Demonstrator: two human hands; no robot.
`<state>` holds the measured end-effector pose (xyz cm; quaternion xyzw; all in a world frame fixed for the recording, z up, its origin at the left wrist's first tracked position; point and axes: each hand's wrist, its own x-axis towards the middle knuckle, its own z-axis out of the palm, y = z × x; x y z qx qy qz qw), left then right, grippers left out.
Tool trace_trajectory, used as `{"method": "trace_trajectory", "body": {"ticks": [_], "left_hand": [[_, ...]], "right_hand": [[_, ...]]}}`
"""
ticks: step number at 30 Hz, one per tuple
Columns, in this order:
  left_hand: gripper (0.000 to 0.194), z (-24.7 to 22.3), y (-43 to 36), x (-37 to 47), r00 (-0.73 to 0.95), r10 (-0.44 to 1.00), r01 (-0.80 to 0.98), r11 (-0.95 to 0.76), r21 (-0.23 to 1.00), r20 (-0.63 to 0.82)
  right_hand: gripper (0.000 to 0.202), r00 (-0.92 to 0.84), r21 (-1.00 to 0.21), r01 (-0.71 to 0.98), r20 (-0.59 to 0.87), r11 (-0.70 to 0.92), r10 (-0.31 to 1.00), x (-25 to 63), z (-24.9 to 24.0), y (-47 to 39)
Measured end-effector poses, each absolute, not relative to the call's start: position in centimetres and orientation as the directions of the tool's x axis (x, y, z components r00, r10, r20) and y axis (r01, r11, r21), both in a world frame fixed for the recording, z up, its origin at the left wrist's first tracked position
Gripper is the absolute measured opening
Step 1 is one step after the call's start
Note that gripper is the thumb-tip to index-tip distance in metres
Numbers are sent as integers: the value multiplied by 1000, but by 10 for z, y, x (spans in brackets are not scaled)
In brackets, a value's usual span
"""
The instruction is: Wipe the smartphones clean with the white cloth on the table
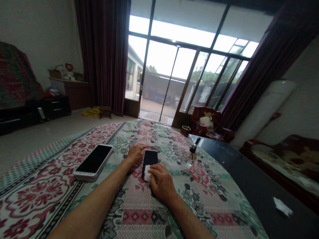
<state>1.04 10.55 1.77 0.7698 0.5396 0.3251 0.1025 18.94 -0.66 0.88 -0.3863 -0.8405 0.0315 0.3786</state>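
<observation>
A dark-screened smartphone (151, 157) lies flat on the flowered tablecloth (199, 196) in front of me. My right hand (163, 182) pinches a crumpled white tissue (147, 173) and rests it on the lower part of the screen. Beside the phone's upper left corner, my left hand (136, 154) lies low on the cloth with its fingers stretched forward; whether they touch the phone's edge I cannot tell. To the left sits a stack of larger white-edged phones or tablets (94, 161), the top one's screen black. A clear glass bottle with a black dropper-like top (193, 151) stands to the right.
A dark tabletop (231, 166) adjoins on the right, with a crumpled white tissue (282, 206) on it. Beyond are a wooden chair (205, 116), a wooden sofa (256, 144), glass doors (159, 86) and purple curtains (104, 56). A yellow bag (91, 111) lies on the floor.
</observation>
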Motion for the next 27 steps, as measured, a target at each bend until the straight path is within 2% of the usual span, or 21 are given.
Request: {"method": "trace_trajectory", "body": {"ticks": [7, 17, 27], "left_hand": [[31, 2, 121, 6, 306, 868, 717, -480, 506, 390], [31, -7, 131, 0, 317, 877, 692, -474, 545, 360], [32, -8, 135, -1, 346, 870, 646, -492, 583, 351]], "right_hand": [[27, -399, -354, 624, 622, 696, 674, 190, 8, -6], [25, -558, -219, 651, 510, 727, 654, 186, 23, -12], [28, -544, -202, 701, 469, 684, 696, 180, 21, 49]]}}
